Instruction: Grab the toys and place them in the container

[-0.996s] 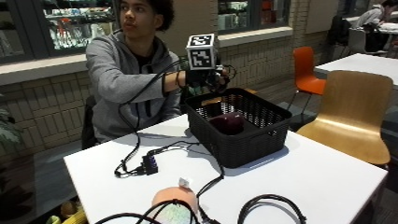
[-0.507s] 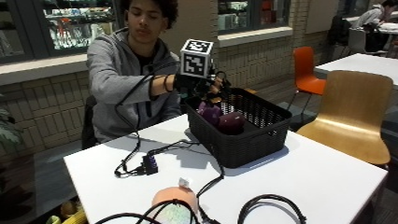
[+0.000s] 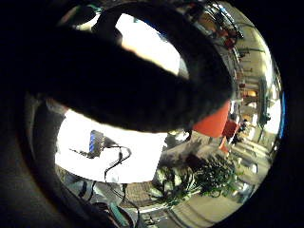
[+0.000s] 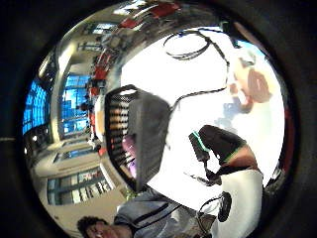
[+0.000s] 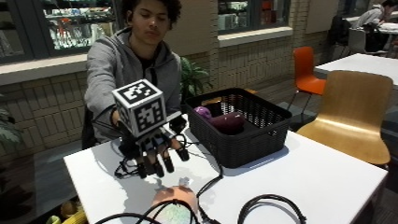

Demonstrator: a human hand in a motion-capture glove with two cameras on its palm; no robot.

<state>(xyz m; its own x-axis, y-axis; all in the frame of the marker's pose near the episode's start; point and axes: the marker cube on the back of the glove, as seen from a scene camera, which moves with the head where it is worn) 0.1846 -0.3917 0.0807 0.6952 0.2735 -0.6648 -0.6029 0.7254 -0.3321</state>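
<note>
**Gloved hand reaches toward the toy on the desk**

Outside view: the right hand (image 5: 152, 151) hovers above the white desk (image 5: 311, 172), fingers spread and pointing down, holding nothing. A peach toy (image 5: 174, 198) lies at its 5 o'clock, near the desk's front edge. Purple toys (image 5: 221, 122) sit inside the black container (image 5: 239, 126), at the hand's 2 o'clock. Half a second ago the hand was at the container's rim; it has since swung out and down.
</note>
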